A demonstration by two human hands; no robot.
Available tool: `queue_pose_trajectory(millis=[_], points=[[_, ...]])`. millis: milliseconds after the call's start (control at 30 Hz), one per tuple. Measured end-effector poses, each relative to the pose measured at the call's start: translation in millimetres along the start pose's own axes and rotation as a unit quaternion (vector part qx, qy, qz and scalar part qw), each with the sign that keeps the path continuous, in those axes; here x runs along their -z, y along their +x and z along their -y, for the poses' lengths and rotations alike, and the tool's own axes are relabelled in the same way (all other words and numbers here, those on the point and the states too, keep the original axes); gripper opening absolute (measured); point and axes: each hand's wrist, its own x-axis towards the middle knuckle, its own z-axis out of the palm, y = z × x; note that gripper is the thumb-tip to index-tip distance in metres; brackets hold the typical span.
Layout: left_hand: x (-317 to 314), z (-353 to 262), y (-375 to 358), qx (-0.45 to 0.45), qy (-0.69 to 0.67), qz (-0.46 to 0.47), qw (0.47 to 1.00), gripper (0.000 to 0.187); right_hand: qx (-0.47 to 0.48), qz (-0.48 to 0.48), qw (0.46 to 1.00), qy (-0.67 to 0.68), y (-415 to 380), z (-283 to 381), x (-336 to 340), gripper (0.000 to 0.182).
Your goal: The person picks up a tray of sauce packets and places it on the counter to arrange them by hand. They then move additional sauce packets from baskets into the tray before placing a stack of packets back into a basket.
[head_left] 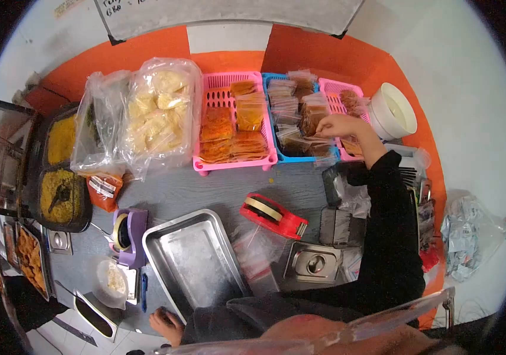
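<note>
My right hand (343,125) reaches over the blue basket (283,158), its fingers bent and closed at the edge of a brown powder sachet (314,112). Small clear zip sachets of brown powder fill this basket in stacks. My left hand (167,326) is low at the near table edge, by the corner of a metal tray (155,236). Its fingers are curled around or against something dark that I cannot make out. Left of the blue basket, a pink basket (235,164) holds orange and yellow sachets.
A red tape dispenser (291,226) and purple tape dispenser (136,236) flank the tray. A lidded steel container (313,263) sits on the right. Bagged pale food (161,112), a white bowl (392,109) and dark trays of yellow food (60,195) line the back and left.
</note>
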Motion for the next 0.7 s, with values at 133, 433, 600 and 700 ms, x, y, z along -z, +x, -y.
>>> queue_pose_trajectory(millis=[133,433,600,700], points=[[-7,11,-2,-0.015,0.017,-0.011,1.000,0.022,-0.124,-0.048,0.991,0.014,5,22,55,0.019],[-12,17,-10,0.001,0.003,-0.045,0.999,0.023,0.059,-0.272,0.957,-0.083,104,-33,32,0.019],[-3,3,-1,-0.013,0.036,-0.007,0.999,0.023,0.090,-0.232,0.942,-0.226,108,-17,33,0.025],[-3,3,-3,0.004,0.020,0.012,1.000,0.024,0.086,-0.194,0.951,-0.223,111,-20,28,0.030]])
